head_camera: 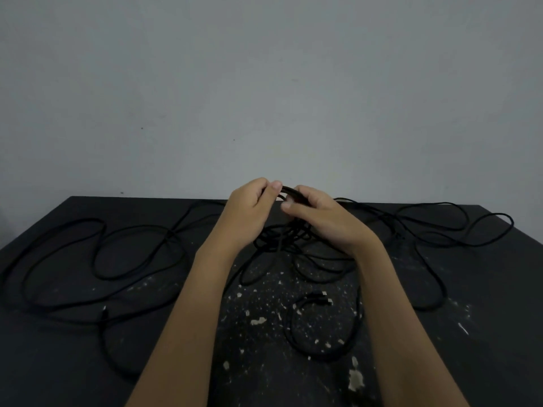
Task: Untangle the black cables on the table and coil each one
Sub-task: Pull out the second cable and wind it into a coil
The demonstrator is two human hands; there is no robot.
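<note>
Both hands were raised close together, thumbs almost meeting. The left hand (pixel 249 208) had its fingers curled, and its thumb and forefinger pinched one end of a short bundle of thin black cable strands (pixel 289 190). The right hand (pixel 318 214) gripped the same bundle from the other side, fingers folded round it and the thumb tucked beneath. The bundle bridged the small gap between the two hands, with several strands lying side by side.

Directly below the hands, between the two wrists, the strands dropped into a dense knot of black cables (pixel 280 239). Its lower turns lay spread on the matt black tabletop flecked with white paint (pixel 484 289). How many separate cables made up the knot could not be told.

Out to the left of the left forearm, long loose loops of black cable (pixel 100 254) sprawled across the tabletop, crossing one another. To the right of the right hand, more slack loops (pixel 446 227) ran outward, well apart from the fingers. Between the forearms and beside the right one, two small plug ends with pale metal tips (pixel 321 298) lay together at the top of a narrow cable loop (pixel 293 330).

Beyond the hands rose a plain grey wall (pixel 264 83).
</note>
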